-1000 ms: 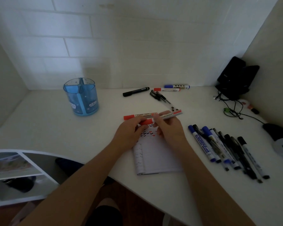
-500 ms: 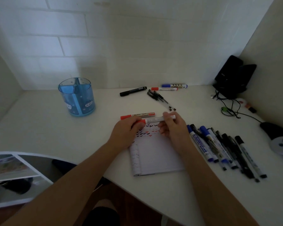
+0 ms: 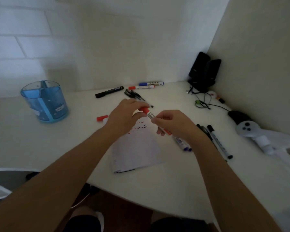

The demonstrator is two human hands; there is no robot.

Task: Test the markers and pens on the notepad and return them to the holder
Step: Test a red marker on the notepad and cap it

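Above the notepad (image 3: 137, 151) both hands hold one red marker (image 3: 151, 115), tilted. My left hand (image 3: 126, 114) grips its red cap end; my right hand (image 3: 172, 124) pinches the white barrel. Small red and dark test marks sit near the pad's top. A second red marker (image 3: 101, 118) lies on the desk left of the pad, mostly hidden by my left hand. The blue holder (image 3: 45, 102) stands at the far left with nothing showing above its rim.
Several markers (image 3: 214, 139) lie right of the pad, partly under my right arm. More pens and markers (image 3: 134, 91) lie at the back. Black speakers (image 3: 203, 72), cables (image 3: 203, 102) and a white controller (image 3: 248, 129) occupy the right corner. The desk's front edge (image 3: 141, 203) curves below the pad.
The red marker has risen off the desk and swung from lying level to a diagonal tilt. Both hands lifted with it, and the camera has shifted.
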